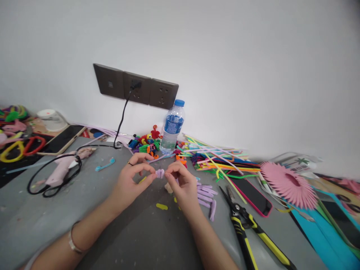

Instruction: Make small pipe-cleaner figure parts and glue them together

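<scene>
Between my two hands, above the middle of the grey table (pixel 135 236), is a small piece of bent lilac pipe cleaner (pixel 160 173). My left hand (pixel 136 174) pinches its left end between thumb and index finger, with the other fingers curled loosely. At its right end, the thumb and index finger of my right hand (pixel 181 182) are closed on it. Several folded lilac pieces (pixel 205 195) lie just right of my right hand, partly hidden by it. A short yellow piece (pixel 161 206) rests on the table below the hands.
A water bottle (pixel 173 127) stands by the wall, beside colourful figures (pixel 146 144). Pipe cleaners (pixel 222 157), black-and-yellow shears (pixel 247 225), a phone (pixel 253 195) and a pink pleated ring (pixel 289 183) are to the right. A pink glue gun (pixel 60 170) with a black cord lies left.
</scene>
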Tool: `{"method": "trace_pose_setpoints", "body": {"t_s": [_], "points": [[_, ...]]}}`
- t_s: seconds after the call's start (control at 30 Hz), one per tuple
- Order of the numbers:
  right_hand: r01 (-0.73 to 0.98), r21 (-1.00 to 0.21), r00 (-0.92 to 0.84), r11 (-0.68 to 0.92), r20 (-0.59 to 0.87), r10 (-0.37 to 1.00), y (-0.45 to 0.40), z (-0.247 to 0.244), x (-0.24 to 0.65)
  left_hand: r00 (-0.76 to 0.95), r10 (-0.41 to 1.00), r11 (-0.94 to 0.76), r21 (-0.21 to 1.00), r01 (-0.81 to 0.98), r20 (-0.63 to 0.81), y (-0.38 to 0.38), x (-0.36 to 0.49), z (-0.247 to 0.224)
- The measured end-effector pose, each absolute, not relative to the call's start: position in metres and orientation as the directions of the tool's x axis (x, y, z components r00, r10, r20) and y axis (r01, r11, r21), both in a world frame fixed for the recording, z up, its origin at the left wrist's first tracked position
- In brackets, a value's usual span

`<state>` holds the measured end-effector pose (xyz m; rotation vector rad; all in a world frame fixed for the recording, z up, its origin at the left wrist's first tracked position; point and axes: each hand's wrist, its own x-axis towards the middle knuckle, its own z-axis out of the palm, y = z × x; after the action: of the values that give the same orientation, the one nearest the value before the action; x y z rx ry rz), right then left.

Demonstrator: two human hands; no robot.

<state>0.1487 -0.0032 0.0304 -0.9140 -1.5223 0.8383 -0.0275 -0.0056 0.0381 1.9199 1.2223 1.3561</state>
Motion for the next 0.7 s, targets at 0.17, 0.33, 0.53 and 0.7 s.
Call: {"method": "trace_pose_setpoints", "body": {"t_s": [0.17, 0.33, 0.53, 0.7], "points": [[0.112, -0.891, -0.097, 0.441, 0.432, 0.897, -0.004, 0.033, 0.148, 0.125, 0.866, -0.491, 0.78, 0.387, 0.484, -0.005, -0.028, 0.039], [0.109, -0.889, -0.105, 0.445, 0.434, 0.895, -0.003, 0.033, 0.148, 0.121, 0.846, -0.524, 0.764, 0.376, 0.52, -0.005, -0.028, 0.039], [0.075, -0.897, 0.053, 0.435, 0.44, 0.897, -0.002, 0.028, 0.152, 0.075, 0.853, -0.504, 0.781, 0.369, 0.516, 0.0, -0.032, 0.036], [0.086, -0.832, 0.049, 0.548, 0.553, 0.832, -0.015, 0.046, 0.152, 0.049, 0.864, -0.482, 0.795, 0.368, 0.502, 0.004, -0.036, 0.034]]}}
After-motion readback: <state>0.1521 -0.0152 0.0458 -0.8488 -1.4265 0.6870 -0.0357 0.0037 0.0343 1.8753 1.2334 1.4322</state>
